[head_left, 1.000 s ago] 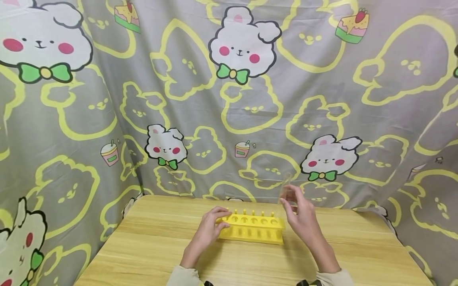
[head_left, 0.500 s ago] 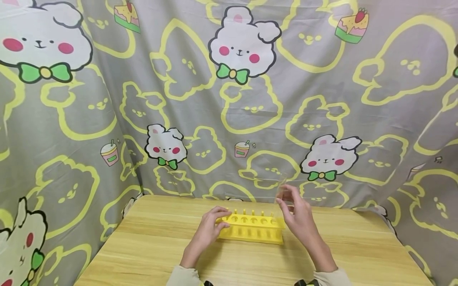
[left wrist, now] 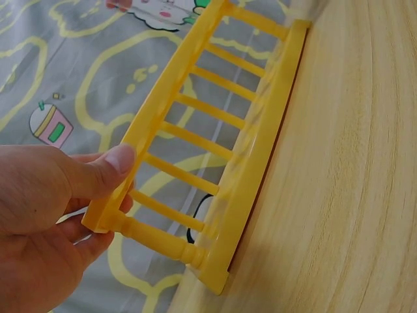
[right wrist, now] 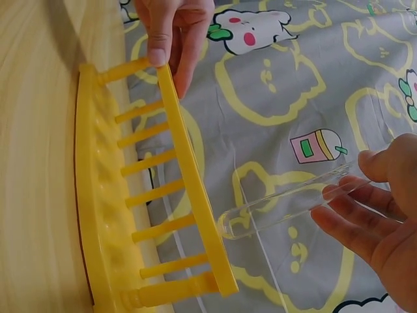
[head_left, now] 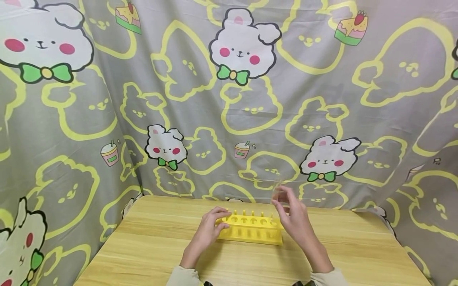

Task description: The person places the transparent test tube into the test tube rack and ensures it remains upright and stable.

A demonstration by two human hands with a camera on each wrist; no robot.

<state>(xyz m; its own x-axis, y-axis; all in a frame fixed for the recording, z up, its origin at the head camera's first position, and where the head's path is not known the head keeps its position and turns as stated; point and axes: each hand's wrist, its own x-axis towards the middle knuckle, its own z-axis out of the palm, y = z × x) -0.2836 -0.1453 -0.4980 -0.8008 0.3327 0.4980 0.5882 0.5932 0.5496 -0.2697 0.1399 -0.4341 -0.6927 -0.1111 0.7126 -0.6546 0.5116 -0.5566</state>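
Observation:
A yellow test tube rack (head_left: 250, 234) stands on the table, with a row of round holes in its top plate and a row of pegs behind them. My left hand (head_left: 209, 227) grips the left end of its top plate, thumb on the near edge (left wrist: 120, 160). Between thumb and fingers my right hand (head_left: 295, 210) pinches a clear glass test tube (right wrist: 280, 202) near its upper end. The tube's rounded bottom is right at the top plate by the rack's right end. Whether it has entered a hole I cannot tell.
A wooden table (head_left: 150, 238) lies under the rack. Behind it and at both sides hangs a grey curtain (head_left: 200, 111) with cartoon rabbits, close to the table's back edge.
My right hand has moved left with the test tube, bringing it from beyond the rack's right end to over its rightmost holes. The left hand and rack have stayed in place.

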